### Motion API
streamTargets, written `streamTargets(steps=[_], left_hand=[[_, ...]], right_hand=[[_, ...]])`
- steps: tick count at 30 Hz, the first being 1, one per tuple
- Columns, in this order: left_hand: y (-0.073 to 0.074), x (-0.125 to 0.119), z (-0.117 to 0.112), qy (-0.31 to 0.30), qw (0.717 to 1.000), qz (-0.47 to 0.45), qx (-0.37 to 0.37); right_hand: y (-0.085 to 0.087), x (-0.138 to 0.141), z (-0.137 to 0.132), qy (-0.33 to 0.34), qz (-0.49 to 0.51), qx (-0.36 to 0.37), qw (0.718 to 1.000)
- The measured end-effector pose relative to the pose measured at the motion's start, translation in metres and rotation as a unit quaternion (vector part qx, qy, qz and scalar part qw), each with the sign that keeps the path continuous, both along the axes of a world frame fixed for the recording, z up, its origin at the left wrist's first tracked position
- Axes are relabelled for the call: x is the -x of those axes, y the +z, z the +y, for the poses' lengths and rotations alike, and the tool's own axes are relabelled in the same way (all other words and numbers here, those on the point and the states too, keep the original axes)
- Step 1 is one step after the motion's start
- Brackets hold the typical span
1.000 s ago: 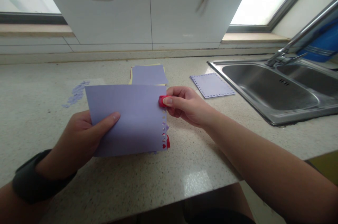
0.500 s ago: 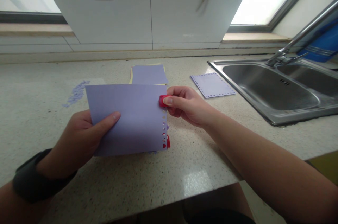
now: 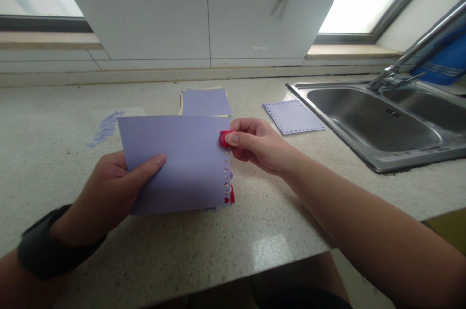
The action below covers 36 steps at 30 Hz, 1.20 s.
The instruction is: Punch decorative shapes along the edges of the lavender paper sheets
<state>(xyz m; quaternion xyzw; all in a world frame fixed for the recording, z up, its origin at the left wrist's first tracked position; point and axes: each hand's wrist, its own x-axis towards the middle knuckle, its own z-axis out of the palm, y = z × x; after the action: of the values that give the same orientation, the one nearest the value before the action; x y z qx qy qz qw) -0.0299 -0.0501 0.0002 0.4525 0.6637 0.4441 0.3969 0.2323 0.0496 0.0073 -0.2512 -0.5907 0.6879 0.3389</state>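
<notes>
A sheet of purple paper (image 3: 182, 168) is held above the counter in my left hand (image 3: 120, 178), thumb on top and fingers hidden beneath. Small punched holes, one showing red behind it, run up the sheet's right edge. My right hand (image 3: 255, 144) pinches a small red craft punch (image 3: 226, 138) that sits over that edge, above the row of holes. Partly covered by the sheet, another red object (image 3: 232, 195) lies at its lower right corner; I cannot make out what it is.
Behind the sheet lies a stack of purple and yellow paper (image 3: 204, 101). A purple sheet with punched borders (image 3: 293, 117) rests beside the steel sink (image 3: 371, 163). Purple paper scraps (image 3: 105, 129) are strewn on the left of the speckled counter (image 3: 174, 255).
</notes>
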Motion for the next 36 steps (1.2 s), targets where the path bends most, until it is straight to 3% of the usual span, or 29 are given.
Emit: streamTargets(steps=[27, 36], left_hand=[[0.009, -0.005, -0.002, 0.003, 0.999, -0.036, 0.026], [0.010, -0.009, 0.000, -0.028, 0.974, -0.214, 0.074]], right_hand=[[0.001, 0.000, 0.001, -0.001, -0.008, 0.005, 1.000], [0.002, 0.000, 0.001, 0.021, -0.027, 0.060, 0.998]])
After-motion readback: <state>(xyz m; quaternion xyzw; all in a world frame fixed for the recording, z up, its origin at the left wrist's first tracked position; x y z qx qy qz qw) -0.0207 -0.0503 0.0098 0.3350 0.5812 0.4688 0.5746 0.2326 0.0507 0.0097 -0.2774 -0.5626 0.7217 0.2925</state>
